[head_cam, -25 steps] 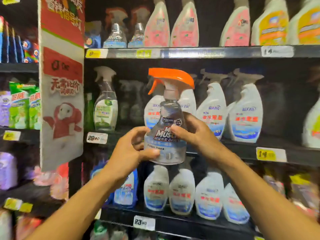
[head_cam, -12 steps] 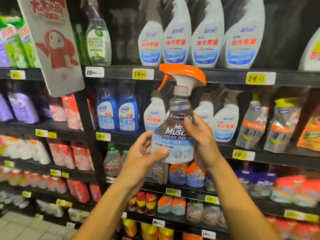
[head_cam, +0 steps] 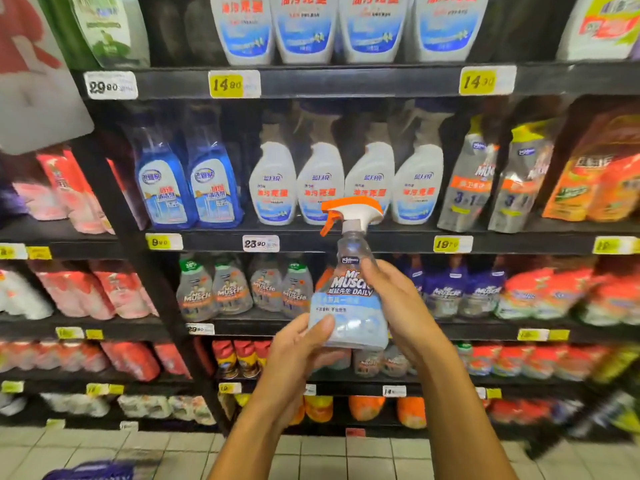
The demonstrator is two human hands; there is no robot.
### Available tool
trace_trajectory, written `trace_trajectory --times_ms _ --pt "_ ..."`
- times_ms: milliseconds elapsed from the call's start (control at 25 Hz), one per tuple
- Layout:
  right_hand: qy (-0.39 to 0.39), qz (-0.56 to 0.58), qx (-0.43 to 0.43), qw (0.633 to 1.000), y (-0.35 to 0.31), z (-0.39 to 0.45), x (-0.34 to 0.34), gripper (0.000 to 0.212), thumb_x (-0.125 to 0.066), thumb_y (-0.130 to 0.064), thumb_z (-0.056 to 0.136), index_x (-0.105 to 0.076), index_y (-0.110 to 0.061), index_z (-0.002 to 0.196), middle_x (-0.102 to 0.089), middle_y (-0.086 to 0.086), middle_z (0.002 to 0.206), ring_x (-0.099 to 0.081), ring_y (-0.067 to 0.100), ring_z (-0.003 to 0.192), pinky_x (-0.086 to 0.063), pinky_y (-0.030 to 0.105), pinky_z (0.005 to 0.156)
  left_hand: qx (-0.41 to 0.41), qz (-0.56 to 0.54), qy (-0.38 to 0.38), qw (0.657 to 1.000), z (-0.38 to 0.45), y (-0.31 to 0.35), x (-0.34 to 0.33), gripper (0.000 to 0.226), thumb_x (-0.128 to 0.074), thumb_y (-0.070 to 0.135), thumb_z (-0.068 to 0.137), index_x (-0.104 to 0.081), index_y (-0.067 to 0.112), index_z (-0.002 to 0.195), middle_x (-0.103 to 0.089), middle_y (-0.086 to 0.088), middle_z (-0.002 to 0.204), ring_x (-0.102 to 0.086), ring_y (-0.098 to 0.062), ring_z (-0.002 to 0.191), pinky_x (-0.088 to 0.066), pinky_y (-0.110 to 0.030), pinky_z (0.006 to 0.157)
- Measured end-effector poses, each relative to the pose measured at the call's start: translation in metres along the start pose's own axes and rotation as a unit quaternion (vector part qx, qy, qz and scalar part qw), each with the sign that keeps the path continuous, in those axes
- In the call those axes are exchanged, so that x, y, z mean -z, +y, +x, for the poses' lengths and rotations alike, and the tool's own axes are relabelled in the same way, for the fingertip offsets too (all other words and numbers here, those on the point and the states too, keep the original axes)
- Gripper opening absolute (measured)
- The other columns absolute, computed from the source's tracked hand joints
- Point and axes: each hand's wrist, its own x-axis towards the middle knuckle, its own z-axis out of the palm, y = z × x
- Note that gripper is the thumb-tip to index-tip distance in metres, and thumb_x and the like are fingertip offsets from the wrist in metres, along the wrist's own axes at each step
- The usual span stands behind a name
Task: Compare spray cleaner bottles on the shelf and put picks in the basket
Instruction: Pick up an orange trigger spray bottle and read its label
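I hold a clear Mr Muscle spray bottle (head_cam: pixel 348 299) with an orange and white trigger upright in front of the shelves. My left hand (head_cam: pixel 301 355) grips its lower left side, thumb across the label. My right hand (head_cam: pixel 398 306) wraps around its right side, fingers behind the label. Similar Mr Muscle bottles (head_cam: pixel 239 289) stand on the shelf behind. A blurred purple basket (head_cam: pixel 90 471) shows at the bottom left on the floor.
Black shelves (head_cam: pixel 346 81) carry white spray bottles (head_cam: pixel 346 181), blue bottles (head_cam: pixel 187 185), grey refill pouches (head_cam: pixel 491 178) and red packs (head_cam: pixel 114 292). Yellow and white price tags line the shelf edges. A tiled floor (head_cam: pixel 346 459) lies below.
The view has tilted downward, so lower shelves, the floor and the basket have come into sight. The bottle has dropped lower along the shelves; both hands keep their hold.
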Motion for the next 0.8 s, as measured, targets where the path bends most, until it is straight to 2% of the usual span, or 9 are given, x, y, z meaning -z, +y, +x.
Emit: trace_trajectory --times_ms 80,240,360,440,600,680,800 --pt "0.005 0.001 0.003 1.0 0.001 0.0 0.002 0.022 -0.065 -0.039 0.091 -0.073 -0.021 0.101 -0.077 0.005 0.101 -0.072 0.017 0.09 -0.057 0.027 0.075 0.002 0.001 -0.017 1.0 -0.001 -0.004 0.008 0.055 -0.075 0.051 0.077 -0.067 0.017 0.12 -0.07 -0.011 0.119 -0.067 -0.028 0.112 -0.058 -0.037 0.085" --pt "0.036 0.005 0.013 0.999 -0.005 0.006 0.001 0.018 -0.064 -0.022 0.093 -0.07 -0.017 0.108 -0.077 -0.001 0.096 -0.071 0.008 0.085 -0.056 0.024 0.068 0.011 0.015 -0.04 0.999 -0.005 -0.007 0.026 0.052 -0.075 0.049 0.078 -0.068 0.019 0.12 -0.071 -0.011 0.119 -0.068 -0.028 0.11 -0.057 -0.032 0.083" --pt "0.04 0.009 0.027 0.999 -0.004 0.006 -0.004 0.014 -0.067 -0.013 0.088 -0.068 -0.019 0.1 -0.077 -0.007 0.082 -0.072 0.001 0.075 -0.054 0.016 0.06 0.023 0.034 -0.076 0.996 -0.008 -0.007 0.04 0.045 -0.074 0.043 0.081 -0.066 0.023 0.121 -0.07 -0.009 0.121 -0.066 -0.029 0.113 -0.056 -0.033 0.086" --pt "0.042 0.014 0.041 0.998 -0.003 0.005 -0.008 0.02 -0.07 -0.018 0.08 -0.07 -0.02 0.1 -0.078 -0.005 0.086 -0.073 0.004 0.08 -0.055 0.016 0.065 0.037 0.041 -0.103 0.993 -0.006 -0.003 0.047 0.048 -0.075 0.042 0.081 -0.064 0.026 0.124 -0.069 -0.009 0.123 -0.064 -0.03 0.115 -0.054 -0.038 0.091" --pt "0.055 0.015 0.036 0.998 0.0 -0.001 -0.014 0.051 -0.071 -0.025 0.079 -0.064 -0.005 0.126 -0.075 0.01 0.111 -0.07 0.023 0.106 -0.056 0.032 0.086 0.042 0.059 -0.138 0.988 -0.006 0.0 0.051 0.055 -0.075 0.04 0.081 -0.058 0.028 0.131 -0.067 -0.008 0.126 -0.063 -0.027 0.118 -0.047 -0.045 0.099" --pt "0.052 0.019 0.039 0.998 0.0 -0.005 -0.017 0.052 -0.069 -0.024 0.081 -0.062 -0.004 0.129 -0.074 0.011 0.113 -0.07 0.025 0.106 -0.056 0.032 0.086 0.04 0.049 -0.141 0.988 -0.008 0.001 0.051 0.051 -0.075 0.04 0.082 -0.059 0.028 0.129 -0.067 -0.008 0.126 -0.064 -0.027 0.117 -0.05 -0.042 0.097" --pt "0.04 0.018 0.038 0.998 0.0 -0.01 -0.024 0.048 -0.067 -0.021 0.085 -0.062 -0.005 0.13 -0.073 0.013 0.114 -0.07 0.026 0.105 -0.057 0.033 0.087 0.035 0.054 -0.125 0.99 -0.013 0.003 0.052 0.042 -0.073 0.038 0.083 -0.064 0.027 0.122 -0.07 -0.008 0.122 -0.065 -0.028 0.114 -0.05 -0.043 0.096"
